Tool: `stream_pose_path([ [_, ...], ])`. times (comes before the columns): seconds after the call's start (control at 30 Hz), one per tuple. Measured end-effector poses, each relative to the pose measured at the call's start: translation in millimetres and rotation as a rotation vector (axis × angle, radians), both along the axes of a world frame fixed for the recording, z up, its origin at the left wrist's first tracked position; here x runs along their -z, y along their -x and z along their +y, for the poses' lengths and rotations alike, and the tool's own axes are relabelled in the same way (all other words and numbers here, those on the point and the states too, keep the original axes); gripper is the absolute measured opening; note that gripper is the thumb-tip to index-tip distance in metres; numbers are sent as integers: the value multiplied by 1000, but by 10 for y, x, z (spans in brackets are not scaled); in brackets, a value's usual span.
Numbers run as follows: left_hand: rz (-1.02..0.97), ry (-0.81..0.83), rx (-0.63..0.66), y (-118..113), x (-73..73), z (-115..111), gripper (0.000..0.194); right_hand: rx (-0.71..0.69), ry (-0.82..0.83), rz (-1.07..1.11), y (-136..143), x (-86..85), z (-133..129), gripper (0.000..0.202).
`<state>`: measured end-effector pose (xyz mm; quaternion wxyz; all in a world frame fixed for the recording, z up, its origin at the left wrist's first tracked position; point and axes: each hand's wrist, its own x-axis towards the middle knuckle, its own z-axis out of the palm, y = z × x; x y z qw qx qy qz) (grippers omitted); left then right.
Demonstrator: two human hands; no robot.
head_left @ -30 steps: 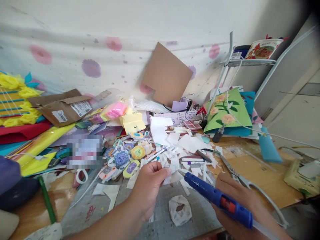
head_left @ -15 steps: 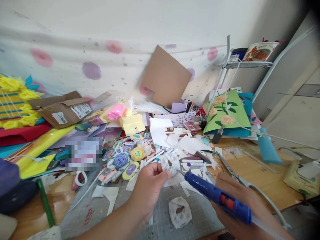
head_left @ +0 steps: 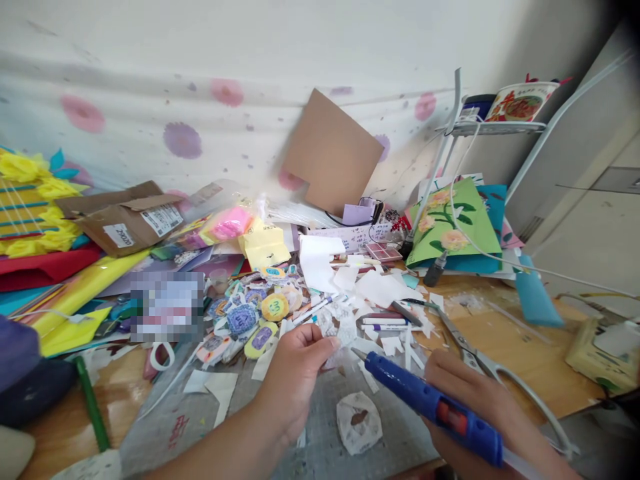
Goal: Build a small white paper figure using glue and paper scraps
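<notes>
Between thumb and fingers, my left hand [head_left: 300, 367] pinches a crumpled white paper piece [head_left: 345, 327] above the grey mat. My right hand [head_left: 465, 400] is wrapped round a blue glue gun [head_left: 435, 407], whose metal tip points left, close to the paper piece and just right of my left thumb. Flat on the mat [head_left: 270, 440], below and between the hands, lies another crumpled white paper piece [head_left: 359, 423] with a dark patch in its middle. Small coloured paper badges [head_left: 243, 320] are heaped beyond my left hand.
Scissors [head_left: 473, 357] lie beyond my right hand. White paper scraps [head_left: 383, 288] and pens [head_left: 385, 321] cover the back of the mat. A cardboard box [head_left: 133, 217] stands at the left, a power strip [head_left: 595, 357] at the right, and a green marker [head_left: 91, 403] at the left front.
The paper piece in my left hand has turned and its outline looks different. The glue gun has shifted slightly left and down, still in my right hand.
</notes>
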<state>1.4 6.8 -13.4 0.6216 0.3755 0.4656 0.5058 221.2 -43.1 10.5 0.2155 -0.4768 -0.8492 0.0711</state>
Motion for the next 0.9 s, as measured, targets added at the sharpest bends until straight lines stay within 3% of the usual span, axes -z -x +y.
stream_pose_path([
  [0.2,-18,36,6,-12,11,-13,22,2,-83,-66,8,192,30,11],
  [0.33,-38,50,2,-14,8,-5,22,16,-112,-51,-24,231,46,12],
  [0.57,-71,68,-14,-23,-10,-7,21,14,-63,-23,7,103,7,6],
  [0.9,93,-23,36,-12,-29,-29,18,33,-72,159,-52,-43,38,10],
])
